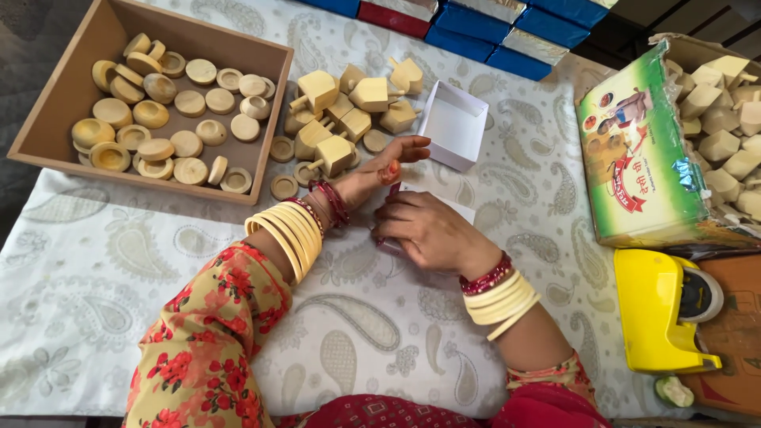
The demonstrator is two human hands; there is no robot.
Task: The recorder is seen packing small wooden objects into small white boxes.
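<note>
A wooden tray (59,103) at ten o'clock holds a loose heap of round wooden discs (162,111), pale and shallowly hollowed, some lying flat and some on edge. Just outside its right wall, at twelve o'clock from the hands, is a pile of wooden blocks (349,107) with short pegs sticking out, and a few more discs lie on the cloth among them. Beside that pile stands a small white box (453,125), open and with nothing in it. At two to three o'clock a printed green carton (638,158) lies open on its side, packed with more of the pegged blocks. Below it, at four o'clock, is a yellow tape dispenser (654,309). Blue and silver packets (476,28) are stacked along the far edge.

The two hands meet at the middle of the patterned tablecloth (95,277). The left hand (380,170) is turned palm up with fingers loosely curled. The right hand (424,230) rests knuckles up just below it, fingers bent over a flat white piece (440,204) that is mostly hidden; whether either hand actually grips it I cannot tell.
</note>
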